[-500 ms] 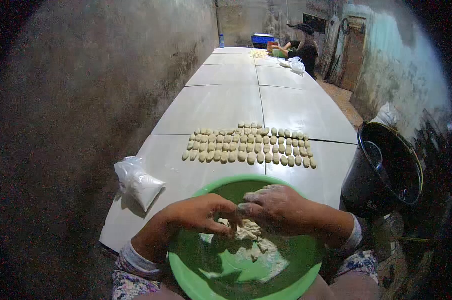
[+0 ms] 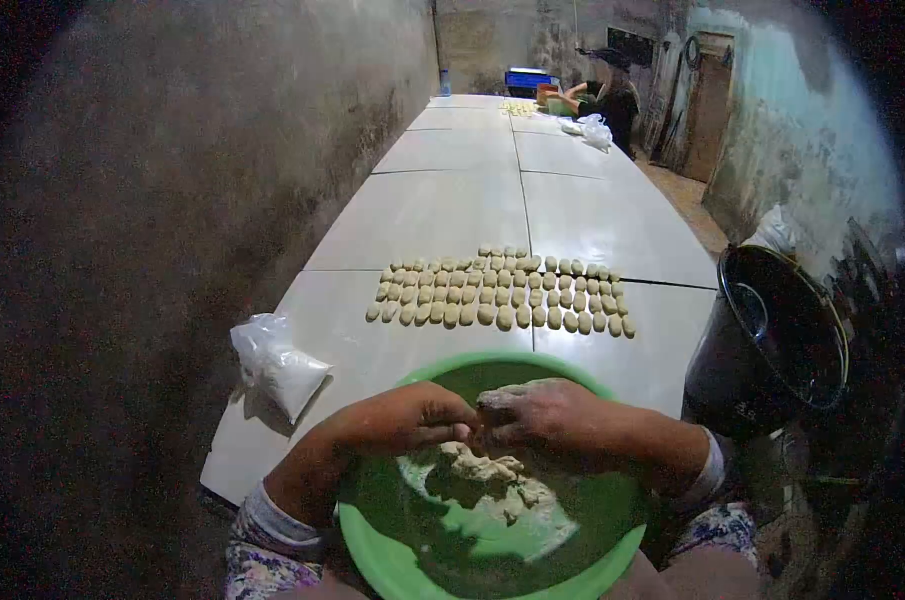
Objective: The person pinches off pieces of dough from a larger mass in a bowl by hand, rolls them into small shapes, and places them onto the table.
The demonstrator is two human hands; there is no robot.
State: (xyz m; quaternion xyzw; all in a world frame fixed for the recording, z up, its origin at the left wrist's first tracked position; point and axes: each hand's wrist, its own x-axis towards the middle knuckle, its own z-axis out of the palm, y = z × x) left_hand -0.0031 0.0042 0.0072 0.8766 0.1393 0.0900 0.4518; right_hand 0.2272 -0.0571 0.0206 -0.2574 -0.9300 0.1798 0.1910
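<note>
A green basin (image 2: 617, 560) sits in front of me, with crumbly pale dough (image 2: 487, 470) and loose white flour inside. My left hand (image 2: 422, 418) is over the basin's far half, its fingers curled inward. Facing it, my flour-dusted right hand (image 2: 547, 412) is bent so that the fingertips of both meet above the dough. Whatever is between the fingers is hidden from me. Just beyond the basin, several rows of small oval dough pieces (image 2: 452, 294) lie on the white table (image 2: 442, 215).
A clear plastic bag of white powder (image 2: 290, 378) leans at the table's left edge. On the right is a large black bucket (image 2: 710, 365). At the far end, a person in dark clothes (image 2: 620, 108) works beside a blue crate (image 2: 528, 78) and a plastic bag (image 2: 595, 132).
My hands have drawn closer together and their fingers have closed in. More of the dough in the basin shows beneath them. The rows of pieces are unchanged.
</note>
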